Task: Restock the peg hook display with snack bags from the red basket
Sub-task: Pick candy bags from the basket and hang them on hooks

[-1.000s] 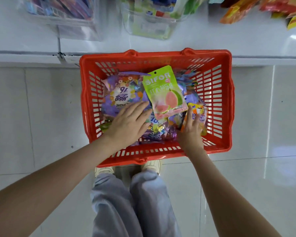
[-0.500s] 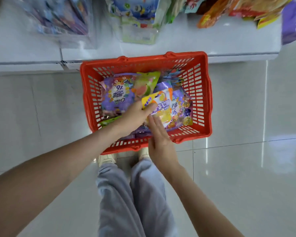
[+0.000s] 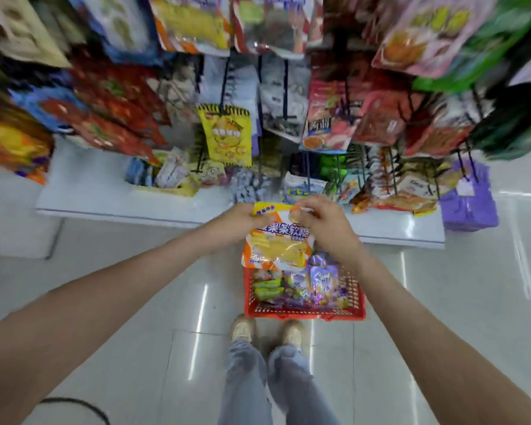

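Note:
A yellow-and-orange snack bag [image 3: 278,243] hangs upright in front of me, above the red basket [image 3: 304,314]. My left hand [image 3: 233,223] pinches the bag's top left corner. At the top right edge my right hand [image 3: 325,223] pinches it too. The basket stands on the floor by my feet and holds several purple, green and mixed snack bags [image 3: 304,286]. The peg hook display [image 3: 258,102] rises straight ahead, crowded with hanging bags; a yellow bag [image 3: 226,136] hangs near its middle.
A white base shelf [image 3: 111,197] runs under the display at shin height, with loose packets on it. A purple box [image 3: 469,200] sits at its right end. My shoes [image 3: 267,331] stand just behind the basket. A dark cable [image 3: 74,406] lies on the tiles at lower left.
Both hands lifted the yellow-and-orange bag out of the basket and up toward the display. My view tilted up from the basket to the hanging bags.

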Motion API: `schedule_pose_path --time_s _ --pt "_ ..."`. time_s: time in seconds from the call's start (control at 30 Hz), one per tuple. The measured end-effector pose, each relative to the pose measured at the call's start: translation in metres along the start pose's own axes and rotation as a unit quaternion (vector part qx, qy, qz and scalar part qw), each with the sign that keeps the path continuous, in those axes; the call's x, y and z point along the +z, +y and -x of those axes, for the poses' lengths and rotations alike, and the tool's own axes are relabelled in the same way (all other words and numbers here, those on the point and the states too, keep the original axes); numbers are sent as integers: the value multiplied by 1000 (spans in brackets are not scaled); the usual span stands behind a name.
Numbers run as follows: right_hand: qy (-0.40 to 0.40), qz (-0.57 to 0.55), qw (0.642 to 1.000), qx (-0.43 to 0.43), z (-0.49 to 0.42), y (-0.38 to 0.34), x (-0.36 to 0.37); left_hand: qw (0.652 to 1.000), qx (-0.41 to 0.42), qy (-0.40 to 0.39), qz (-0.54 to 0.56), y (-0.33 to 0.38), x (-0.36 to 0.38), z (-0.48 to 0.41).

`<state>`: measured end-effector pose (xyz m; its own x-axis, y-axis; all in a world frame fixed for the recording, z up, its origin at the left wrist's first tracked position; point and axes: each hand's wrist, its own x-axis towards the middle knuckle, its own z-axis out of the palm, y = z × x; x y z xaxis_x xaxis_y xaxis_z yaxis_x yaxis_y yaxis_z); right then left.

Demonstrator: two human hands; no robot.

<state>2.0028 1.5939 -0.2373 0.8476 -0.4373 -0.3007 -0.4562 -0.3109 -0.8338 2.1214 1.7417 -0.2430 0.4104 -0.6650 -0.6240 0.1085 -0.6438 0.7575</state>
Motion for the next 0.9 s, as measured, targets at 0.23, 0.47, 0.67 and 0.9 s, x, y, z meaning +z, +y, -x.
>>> schedule_pose_path --time_s 0.23,0.47,0.67,0.9 --pt "33 -53 987 -146 0 -154 -63 963 167 199 -76 121 -66 87" --pt "111 -31 978 -174 -44 -227 -85 914 242 303 -116 151 -127 84" --pt "74 43 991 -107 -99 -218 -43 925 213 269 -163 129 -188 42" --pt "134 -33 988 -69 -168 -242 13 930 257 255 -59 118 -239 7"
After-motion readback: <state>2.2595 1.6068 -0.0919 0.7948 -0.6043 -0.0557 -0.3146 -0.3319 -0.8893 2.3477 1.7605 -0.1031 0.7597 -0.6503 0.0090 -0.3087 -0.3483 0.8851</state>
